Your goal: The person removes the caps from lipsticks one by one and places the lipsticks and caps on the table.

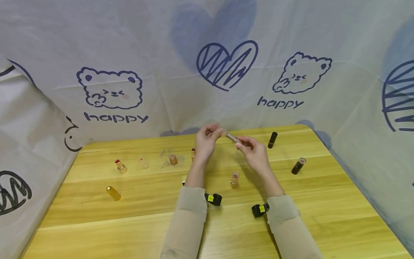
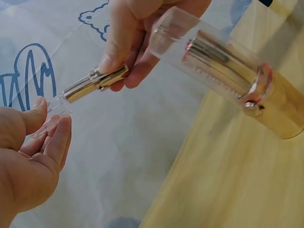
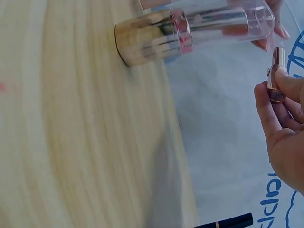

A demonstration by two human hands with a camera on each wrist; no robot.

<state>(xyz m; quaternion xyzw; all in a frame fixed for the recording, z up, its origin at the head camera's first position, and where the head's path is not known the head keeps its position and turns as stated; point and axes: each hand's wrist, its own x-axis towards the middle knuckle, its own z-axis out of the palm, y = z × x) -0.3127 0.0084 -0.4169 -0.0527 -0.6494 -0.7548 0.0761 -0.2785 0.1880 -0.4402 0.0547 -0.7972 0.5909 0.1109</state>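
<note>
Over the back of the table, the left hand (image 1: 206,142) pinches a clear cap (image 2: 53,114) between thumb and fingers. Opposite it, the right hand (image 1: 256,154) grips a shiny gold lipstick tube (image 2: 88,86) by its base. The tube slants, its upper end right at the cap's mouth in the left wrist view. A larger gold lipstick with a transparent cover (image 1: 234,179) stands on the table between the forearms; it looms close in both wrist views. Behind the left wrist, another lipstick (image 1: 193,153) is partly hidden.
To the left are an open red lipstick (image 1: 120,166), a clear cap (image 1: 145,165), a brownish cap (image 1: 173,159) and a gold tube (image 1: 114,193). Two black tubes, one plain (image 1: 272,140) and one clear-topped (image 1: 298,166), stand right. A printed cloth (image 1: 168,90) hangs behind the wooden table (image 1: 97,223).
</note>
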